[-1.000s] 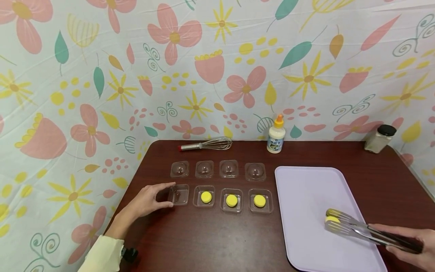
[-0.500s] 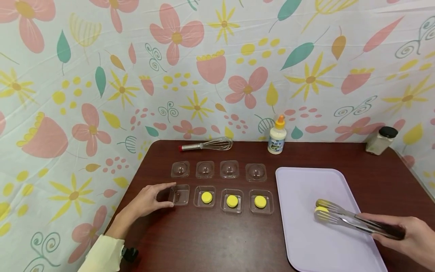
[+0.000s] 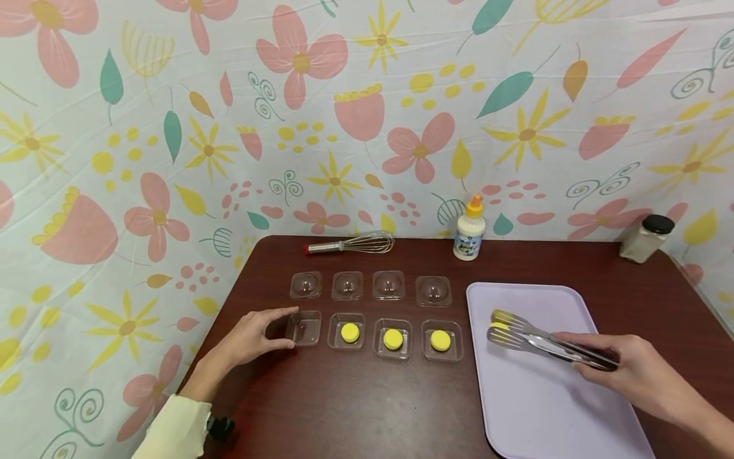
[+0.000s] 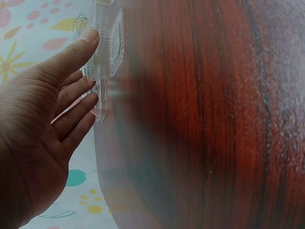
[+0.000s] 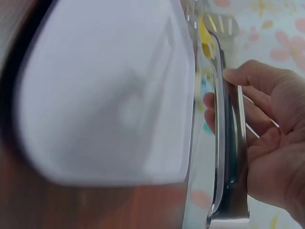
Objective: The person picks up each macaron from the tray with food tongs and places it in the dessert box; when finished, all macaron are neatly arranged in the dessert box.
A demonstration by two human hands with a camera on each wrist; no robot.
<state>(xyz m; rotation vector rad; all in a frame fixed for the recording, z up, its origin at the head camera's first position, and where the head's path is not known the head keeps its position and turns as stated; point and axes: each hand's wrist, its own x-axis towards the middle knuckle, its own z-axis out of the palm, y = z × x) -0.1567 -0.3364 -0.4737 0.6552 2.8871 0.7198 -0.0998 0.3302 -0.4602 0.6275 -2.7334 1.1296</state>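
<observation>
My left hand [image 3: 252,335] holds the leftmost clear plastic box [image 3: 306,329] by its left side, index finger at the back corner and thumb at the front; this box is empty. In my right hand [image 3: 625,363] is a pair of metal tongs [image 3: 547,344], pinched around the middle. A yellow macaron [image 3: 499,326] sits between the slotted tong ends, over the left part of the lilac tray [image 3: 545,395] and partly hidden by them. To the right of the empty box, three like boxes each contain a yellow macaron [image 3: 350,332].
Several clear domed lids [image 3: 347,285] lie in a row behind the boxes. Along the back of the dark wooden table [image 3: 367,408] are a whisk [image 3: 350,243], a white bottle with an orange cap [image 3: 469,229] and a black-lidded jar [image 3: 647,238]. Flowered cloth hangs behind.
My right hand has carried the tongs and the macaron leftward and a little back across the tray. My left hand has stayed at the empty box.
</observation>
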